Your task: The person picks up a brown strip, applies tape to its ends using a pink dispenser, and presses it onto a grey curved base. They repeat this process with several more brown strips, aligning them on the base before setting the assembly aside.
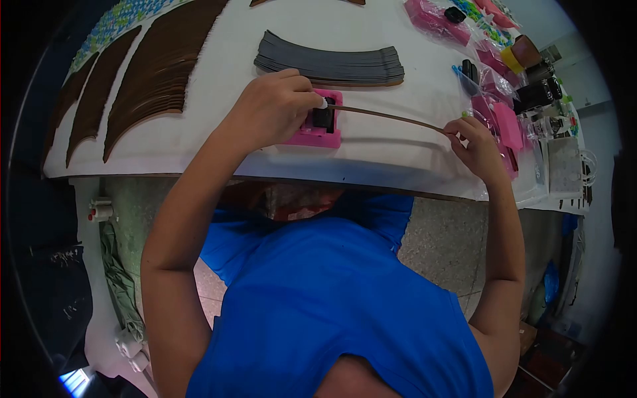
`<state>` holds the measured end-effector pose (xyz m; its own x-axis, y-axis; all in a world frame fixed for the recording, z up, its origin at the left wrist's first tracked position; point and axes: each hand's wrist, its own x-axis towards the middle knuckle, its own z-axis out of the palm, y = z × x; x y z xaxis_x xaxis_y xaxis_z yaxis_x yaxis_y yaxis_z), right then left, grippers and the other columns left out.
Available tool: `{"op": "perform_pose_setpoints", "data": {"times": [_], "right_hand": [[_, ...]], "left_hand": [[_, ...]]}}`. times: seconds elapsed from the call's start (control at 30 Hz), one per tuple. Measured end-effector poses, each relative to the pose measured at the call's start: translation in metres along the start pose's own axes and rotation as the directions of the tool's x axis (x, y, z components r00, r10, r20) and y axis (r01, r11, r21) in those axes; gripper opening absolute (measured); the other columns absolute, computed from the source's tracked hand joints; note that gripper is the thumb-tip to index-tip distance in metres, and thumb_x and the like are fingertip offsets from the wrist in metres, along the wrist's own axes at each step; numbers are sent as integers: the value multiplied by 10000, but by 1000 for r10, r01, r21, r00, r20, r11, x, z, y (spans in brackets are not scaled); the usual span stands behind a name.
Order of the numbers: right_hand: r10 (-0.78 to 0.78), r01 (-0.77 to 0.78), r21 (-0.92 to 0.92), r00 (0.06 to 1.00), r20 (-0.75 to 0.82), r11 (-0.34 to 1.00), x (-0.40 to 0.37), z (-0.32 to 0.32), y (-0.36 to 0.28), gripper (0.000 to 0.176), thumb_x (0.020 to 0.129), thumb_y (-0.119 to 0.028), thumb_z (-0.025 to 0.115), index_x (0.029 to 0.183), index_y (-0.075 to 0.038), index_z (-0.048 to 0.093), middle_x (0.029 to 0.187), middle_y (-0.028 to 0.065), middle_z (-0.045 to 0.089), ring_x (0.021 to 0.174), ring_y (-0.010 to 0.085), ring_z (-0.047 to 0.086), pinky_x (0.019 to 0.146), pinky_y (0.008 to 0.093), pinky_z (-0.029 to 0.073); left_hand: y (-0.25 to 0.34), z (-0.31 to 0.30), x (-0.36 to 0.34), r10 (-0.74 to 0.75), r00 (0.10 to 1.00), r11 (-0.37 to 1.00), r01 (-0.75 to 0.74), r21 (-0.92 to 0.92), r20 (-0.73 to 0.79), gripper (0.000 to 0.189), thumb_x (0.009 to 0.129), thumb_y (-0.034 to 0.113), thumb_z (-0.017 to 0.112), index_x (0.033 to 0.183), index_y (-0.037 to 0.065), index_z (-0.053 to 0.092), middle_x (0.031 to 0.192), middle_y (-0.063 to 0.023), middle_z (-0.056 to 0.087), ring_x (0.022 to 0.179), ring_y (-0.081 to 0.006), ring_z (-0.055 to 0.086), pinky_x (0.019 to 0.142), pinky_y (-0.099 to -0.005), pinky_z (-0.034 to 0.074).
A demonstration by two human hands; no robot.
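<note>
A thin brown strip (pixel 391 117) is stretched between my two hands above the white table (pixel 391 156). My left hand (pixel 282 106) pinches its left end, with something small and white at the fingertips, over a pink holder (pixel 337 136) with a black block (pixel 324 118) in it. My right hand (pixel 472 142) has thumb and fingers closed on the strip's right end. Just behind my left hand lies a fanned stack of dark grey curved strips (pixel 332 63).
Stacks of brown curved strips (pixel 159 73) lie at the left of the table. At the right are pink packages in clear plastic (pixel 491 60), a yellow tape roll (pixel 511 60), black containers (pixel 536 94) and a pink box (pixel 507 126). The table's front edge runs below my hands.
</note>
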<state>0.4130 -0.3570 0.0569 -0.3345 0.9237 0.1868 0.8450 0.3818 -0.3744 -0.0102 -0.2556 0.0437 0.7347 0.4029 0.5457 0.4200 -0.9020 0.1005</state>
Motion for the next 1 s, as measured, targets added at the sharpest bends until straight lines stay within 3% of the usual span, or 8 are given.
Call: {"op": "perform_pose_setpoints", "data": {"times": [0.3,0.6,0.67,0.7,0.77,0.83,0.9,1.0], "right_hand": [[-10,0,-100,995,-101,995,7,-30,-5,190,851,53,710,1020,-34,709,962,104,688,856,252,699,715,360,565],[-310,132,-432,876,-371,892,62,-112,-56,217,871,18,691,1084,-22,678,990,119,675,902,262,672,805,367,547],[75,-200,-176,836,-544,964,74,-105,-95,213,949,-4,693,1157,-51,705,1075,63,671,930,160,634,828,303,519],[71,-197,-176,834,-546,964,78,-110,-87,213,949,-4,693,1157,-51,705,1075,63,671,930,160,634,828,303,519],[-338,170,-365,817,-468,915,91,-125,-57,206,966,11,658,1163,-46,682,1037,33,635,922,139,591,841,290,491],[-339,210,-328,846,-412,921,98,-139,-36,172,934,10,658,1100,-32,657,986,49,634,892,156,604,802,304,500],[-355,259,-289,864,-357,922,102,-151,-15,142,901,10,658,1038,-18,632,934,65,633,862,173,617,762,318,509],[-30,35,230,999,-26,973,94,-132,19,65,907,-33,594,928,-57,537,871,-22,501,822,75,487,733,254,406]], "left_hand": [[2,8,9,16,1000,999,-17,-31,-13,169,778,27,763,923,113,764,817,-41,698,841,-253,660,725,-388,578],[22,26,31,-138,989,975,127,-183,-51,226,811,24,761,1017,77,686,779,-33,701,831,-244,657,719,-398,554],[25,28,35,-166,985,965,155,-210,-38,250,820,29,765,1047,73,670,784,-34,709,835,-244,661,717,-399,553],[27,27,37,-206,978,935,191,-299,-18,239,842,38,764,1055,64,658,788,-36,718,845,-219,666,724,-379,552],[26,20,38,-243,970,899,225,-375,-1,229,865,46,762,1063,56,647,791,-38,727,854,-195,671,731,-359,551],[18,4,37,-353,839,365,531,-764,414,159,919,58,744,1053,48,659,858,-36,745,875,-134,666,768,-308,542],[7,-6,31,-332,850,187,484,-855,408,145,929,54,735,1057,49,668,885,-34,735,870,-116,658,785,-289,536],[-7,-17,21,-311,861,-164,370,-915,403,134,936,36,716,1065,55,682,932,-29,716,849,-104,651,795,-270,530]]}}
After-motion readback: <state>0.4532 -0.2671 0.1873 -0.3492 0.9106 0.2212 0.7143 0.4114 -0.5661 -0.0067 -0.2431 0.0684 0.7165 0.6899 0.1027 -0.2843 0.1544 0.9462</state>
